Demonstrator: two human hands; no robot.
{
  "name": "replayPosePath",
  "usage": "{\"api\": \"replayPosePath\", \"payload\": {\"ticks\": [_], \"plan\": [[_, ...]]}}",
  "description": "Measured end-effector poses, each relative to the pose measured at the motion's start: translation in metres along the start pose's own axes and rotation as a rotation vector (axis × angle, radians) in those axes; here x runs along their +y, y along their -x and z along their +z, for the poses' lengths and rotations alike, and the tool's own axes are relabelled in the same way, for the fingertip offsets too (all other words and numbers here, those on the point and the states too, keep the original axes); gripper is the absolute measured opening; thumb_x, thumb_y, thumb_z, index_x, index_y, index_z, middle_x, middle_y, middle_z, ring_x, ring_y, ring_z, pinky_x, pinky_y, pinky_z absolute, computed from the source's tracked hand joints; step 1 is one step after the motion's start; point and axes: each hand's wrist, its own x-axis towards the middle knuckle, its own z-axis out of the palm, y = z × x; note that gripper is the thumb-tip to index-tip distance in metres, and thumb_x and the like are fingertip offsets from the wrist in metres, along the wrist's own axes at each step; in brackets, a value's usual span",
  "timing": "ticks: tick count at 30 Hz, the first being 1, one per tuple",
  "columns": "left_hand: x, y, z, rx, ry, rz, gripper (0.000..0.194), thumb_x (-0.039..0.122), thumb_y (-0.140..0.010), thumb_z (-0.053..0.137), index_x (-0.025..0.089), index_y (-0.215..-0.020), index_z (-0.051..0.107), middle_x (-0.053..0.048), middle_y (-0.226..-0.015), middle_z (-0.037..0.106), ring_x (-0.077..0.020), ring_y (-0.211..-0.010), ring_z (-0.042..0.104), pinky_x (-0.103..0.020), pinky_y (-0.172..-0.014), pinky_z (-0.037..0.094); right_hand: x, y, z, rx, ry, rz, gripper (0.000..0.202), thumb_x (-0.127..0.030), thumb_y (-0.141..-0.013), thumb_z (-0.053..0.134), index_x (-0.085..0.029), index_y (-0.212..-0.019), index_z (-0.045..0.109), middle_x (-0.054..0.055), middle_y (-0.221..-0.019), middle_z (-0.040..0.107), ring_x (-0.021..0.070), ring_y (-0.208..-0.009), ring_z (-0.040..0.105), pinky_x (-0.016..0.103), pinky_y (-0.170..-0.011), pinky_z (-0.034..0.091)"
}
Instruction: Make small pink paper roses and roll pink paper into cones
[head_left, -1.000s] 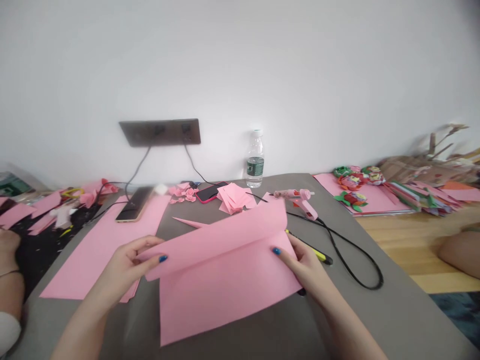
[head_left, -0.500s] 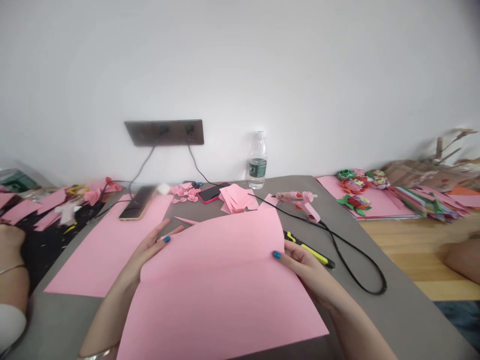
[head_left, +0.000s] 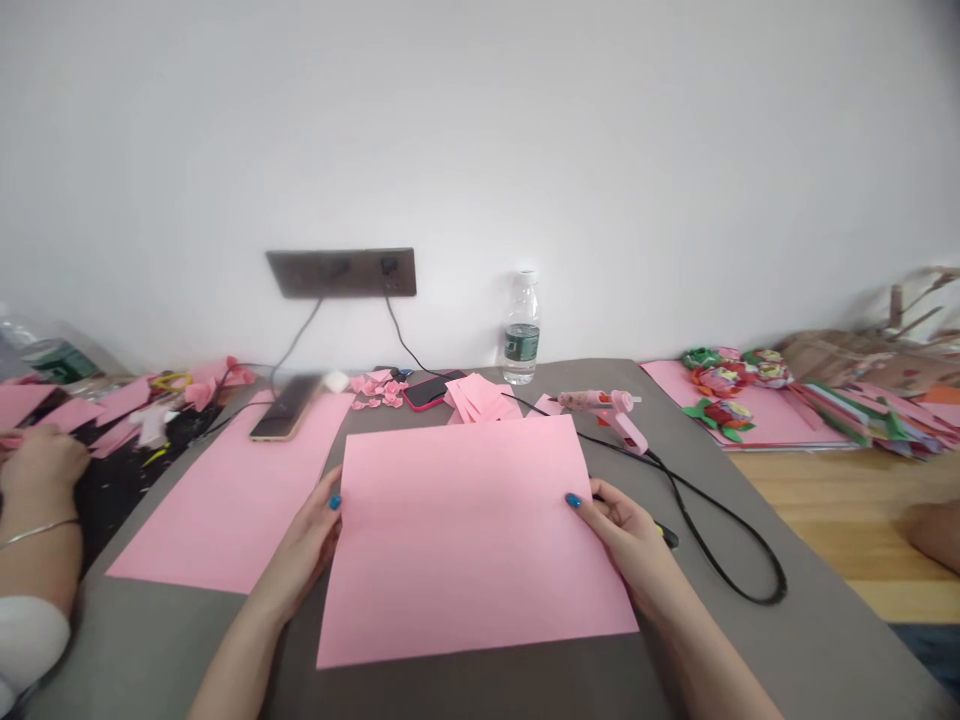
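Note:
A large pink sheet of paper (head_left: pixel 472 550) is held up in front of me, between my two hands. My left hand (head_left: pixel 315 525) pinches its left edge, thumb on the front and fingers behind. On the right edge my right hand (head_left: pixel 619 525) grips the sheet in the same way, its fingers partly hidden. Behind the right hand only the dark end of a black-and-yellow cutter (head_left: pixel 667 536) shows. Left of the held sheet, another pink sheet (head_left: pixel 217 510) lies flat on the grey table (head_left: pixel 405 690), with a phone (head_left: pixel 287 408) resting on its far end.
A pink glue gun (head_left: pixel 622 420) with a looping black cable lies at the right. Small pink paper pieces (head_left: pixel 480 398), a second phone (head_left: pixel 431 391) and a water bottle (head_left: pixel 521 330) stand along the wall. Paper flowers (head_left: pixel 724 380) lie far right. Another person's hand (head_left: pixel 45 465) is at the left.
The sheet has flattened out from its curved, creased shape, and its near edge has risen. My left hand has shifted to the sheet's left edge, its fingers now behind it.

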Motion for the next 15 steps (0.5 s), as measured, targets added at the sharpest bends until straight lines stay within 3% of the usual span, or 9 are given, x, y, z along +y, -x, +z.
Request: {"api": "replayPosePath", "payload": {"ticks": [3,6,11,13,15], "plan": [[-0.004,0.002,0.004,0.003,-0.021,0.025,0.084,0.051,-0.072,0.078,0.022,-0.142,0.042,-0.003,-0.084,0.075,-0.0205,-0.067,0.069,-0.026,-0.057,0.054,0.002,-0.001,0.0,-0.001,0.034,-0.006,0.042,-0.055,-0.071,0.08,-0.022,-0.083,0.057,0.0,-0.066,0.069,0.0173,-0.052,0.062,0.026,-0.05,0.046],[-0.007,0.001,0.004,0.006,-0.081,-0.012,0.092,0.05,-0.076,0.075,0.022,-0.15,0.028,0.007,-0.056,0.062,-0.0153,-0.046,0.059,-0.022,-0.046,0.044,0.006,-0.001,-0.001,0.028,0.013,-0.022,0.04,-0.053,-0.072,0.08,-0.022,-0.083,0.058,-0.001,-0.065,0.069,0.0166,-0.052,0.061,0.026,-0.05,0.047],[-0.01,0.002,0.008,0.009,-0.11,0.027,0.11,0.052,-0.076,0.074,0.026,-0.156,0.004,0.004,-0.065,0.066,-0.0176,-0.052,0.062,-0.026,-0.051,0.049,0.01,0.001,0.001,0.063,-0.002,-0.037,0.039,-0.053,-0.072,0.08,-0.023,-0.083,0.057,-0.001,-0.062,0.069,0.0168,-0.051,0.061,0.025,-0.047,0.045],[-0.013,0.002,0.009,0.047,-0.112,0.073,0.106,0.053,-0.077,0.071,0.027,-0.156,0.006,0.003,-0.067,0.066,-0.016,-0.051,0.06,-0.026,-0.051,0.05,0.009,0.001,0.002,0.081,0.005,-0.035,0.041,-0.053,-0.07,0.081,-0.023,-0.085,0.057,-0.002,-0.06,0.068,0.0166,-0.049,0.06,0.024,-0.046,0.044],[-0.018,0.002,0.005,0.066,-0.133,0.13,0.091,0.051,-0.082,0.067,0.027,-0.154,0.018,0.006,-0.063,0.062,-0.0128,-0.048,0.054,-0.022,-0.049,0.046,0.008,0.001,0.004,0.109,0.003,-0.029,0.044,-0.053,-0.067,0.083,-0.023,-0.086,0.056,-0.004,-0.056,0.066,0.0154,-0.045,0.058,0.023,-0.043,0.041]]}}
